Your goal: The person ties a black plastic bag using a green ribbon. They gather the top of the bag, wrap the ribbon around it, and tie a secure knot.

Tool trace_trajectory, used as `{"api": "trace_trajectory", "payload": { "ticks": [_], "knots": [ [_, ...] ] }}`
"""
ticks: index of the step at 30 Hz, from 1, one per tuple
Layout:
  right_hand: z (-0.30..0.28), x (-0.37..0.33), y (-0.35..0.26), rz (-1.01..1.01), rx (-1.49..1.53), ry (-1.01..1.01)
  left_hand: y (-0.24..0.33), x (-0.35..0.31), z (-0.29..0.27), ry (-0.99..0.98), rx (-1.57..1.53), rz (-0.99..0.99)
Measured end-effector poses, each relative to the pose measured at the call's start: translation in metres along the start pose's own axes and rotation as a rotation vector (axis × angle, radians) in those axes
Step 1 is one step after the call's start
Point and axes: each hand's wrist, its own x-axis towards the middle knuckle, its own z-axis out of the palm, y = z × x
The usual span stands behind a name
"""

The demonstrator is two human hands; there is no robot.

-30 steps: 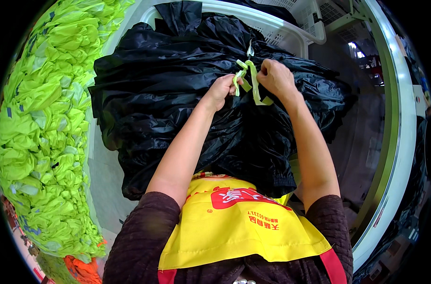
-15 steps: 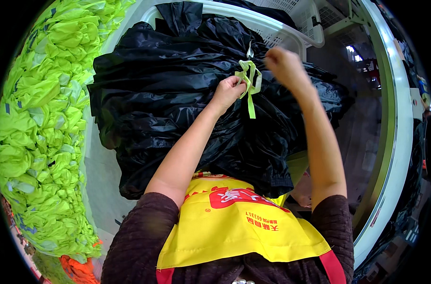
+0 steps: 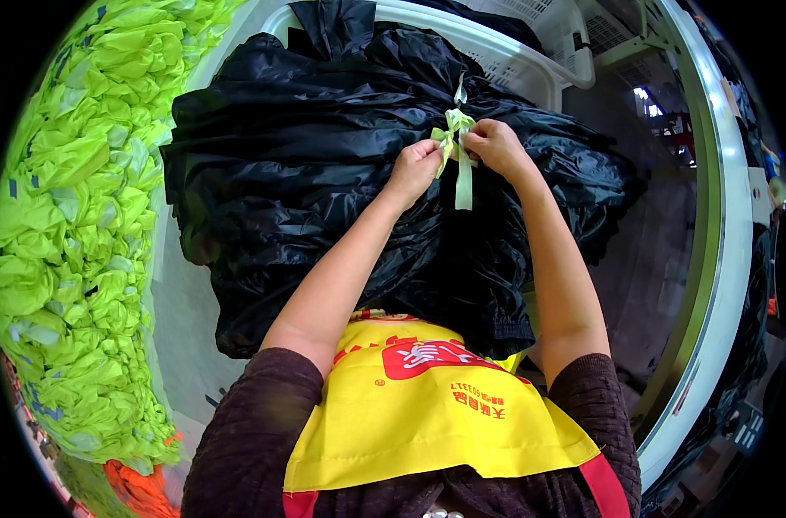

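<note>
A big bundle of shiny black fabric (image 3: 324,190) lies in front of me, gathered at its middle by a pale yellow-green strip (image 3: 464,186). The strip is looped and knotted on top, with one end hanging down. My left hand (image 3: 416,173) pinches the strip on the left side of the knot. From the right, my right hand (image 3: 498,147) grips another part of the same strip, its fingertips closed together. Both hands are close, on either side of the knot. A small whitish tie (image 3: 459,89) sticks up just beyond it.
A long heap of bright yellow-green fabric pieces (image 3: 74,233) runs along the left. Behind the bundle stands a white plastic basket (image 3: 518,73). Orange fabric (image 3: 138,488) lies at the lower left. A pale curved edge (image 3: 734,216) bounds the right side.
My right hand has come down and left to the knot and now grips the strip. My left hand stays nearly in place, still pinching it.
</note>
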Motion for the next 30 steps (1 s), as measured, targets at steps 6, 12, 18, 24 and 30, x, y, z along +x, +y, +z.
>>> {"api": "trace_trajectory", "payload": {
  "ticks": [6,12,18,24,30],
  "knots": [
    [-0.006,-0.01,-0.008,0.062,0.249,0.057,-0.009,0.001,0.006,0.047,-0.01,0.135],
    [0.011,0.003,0.001,-0.051,-0.175,0.117,-0.014,-0.001,0.009,0.07,0.102,0.275],
    [-0.031,-0.011,-0.002,-0.176,0.3,0.366,0.007,-0.012,0.017,0.171,0.508,0.194],
    [-0.028,-0.047,0.011,-0.218,0.14,0.275,0.004,-0.013,0.014,0.185,0.507,0.225],
    [0.012,-0.098,0.016,-0.114,0.149,0.294,-0.001,-0.009,0.018,0.261,0.517,0.301]
  ]
}}
